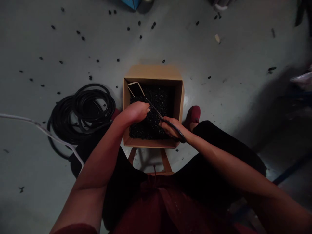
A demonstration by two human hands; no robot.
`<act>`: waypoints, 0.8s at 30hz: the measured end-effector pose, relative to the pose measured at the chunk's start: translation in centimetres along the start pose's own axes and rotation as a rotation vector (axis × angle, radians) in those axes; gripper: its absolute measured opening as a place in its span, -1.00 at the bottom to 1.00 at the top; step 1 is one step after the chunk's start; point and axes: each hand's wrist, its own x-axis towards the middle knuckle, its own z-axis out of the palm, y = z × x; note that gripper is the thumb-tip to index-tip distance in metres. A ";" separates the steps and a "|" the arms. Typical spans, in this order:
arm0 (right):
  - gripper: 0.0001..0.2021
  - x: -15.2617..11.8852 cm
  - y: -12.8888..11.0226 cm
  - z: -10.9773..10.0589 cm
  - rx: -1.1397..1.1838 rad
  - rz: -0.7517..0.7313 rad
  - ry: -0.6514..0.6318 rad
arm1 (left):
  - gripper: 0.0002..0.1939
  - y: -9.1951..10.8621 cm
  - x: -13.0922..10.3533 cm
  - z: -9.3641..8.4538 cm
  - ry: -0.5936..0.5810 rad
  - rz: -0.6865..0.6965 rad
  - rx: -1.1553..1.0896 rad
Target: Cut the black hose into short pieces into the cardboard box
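An open cardboard box (153, 143) holds a heap of small black pieces (156, 94). Over its left half, my left hand (138, 111) is closed, its fingertips pinched on something dark and too small to make out. My right hand (170, 126), at the box's lower right, is closed on black-handled scissors (179, 134), whose blades point up and left past my left fingertips. A dark flat rectangle with a pale rim (136, 89) leans in the box's upper left corner.
Coiled black tubing (83, 113) lies on the floor left of the box. A pale cable (31, 121) crosses at the left. Several small black pieces are scattered over the grey floor (182, 42). My legs flank the box, a red shoe (195, 113) at its right.
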 end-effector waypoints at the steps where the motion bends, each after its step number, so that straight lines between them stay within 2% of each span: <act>1: -0.83 0.0 -0.1 -0.1 0.011 0.011 -0.005 | -0.81 0.2 0.0 0.0 -0.024 -0.002 0.031; 3: -0.83 0.0 -0.4 -0.2 0.050 0.018 -0.008 | -0.76 0.7 0.0 -0.2 -0.053 0.005 0.082; 4: -0.83 0.0 -0.6 -0.3 0.076 0.015 -0.007 | -0.74 1.1 0.0 -0.4 -0.033 0.020 0.065; 7: -0.84 0.1 -1.2 -0.8 0.152 -0.025 0.027 | -0.67 2.0 -0.4 -1.1 0.062 0.039 -0.058; 11: -0.86 0.6 -1.2 -1.6 0.190 -0.126 0.142 | -0.60 3.0 -0.9 -2.0 0.149 0.041 -0.253; 16: -0.75 1.0 -0.9 -2.2 0.251 -0.190 0.192 | -0.58 3.4 -1.0 -1.9 0.249 -0.007 -0.470; 19: -0.70 0.7 -1.3 -2.0 0.351 -0.160 0.153 | -0.60 3.5 -0.9 -1.8 0.301 -0.003 -0.544; 24: -0.53 0.3 -2.2 -1.7 0.554 -0.031 0.019 | -0.58 4.1 -0.8 -2.1 0.391 0.009 -0.528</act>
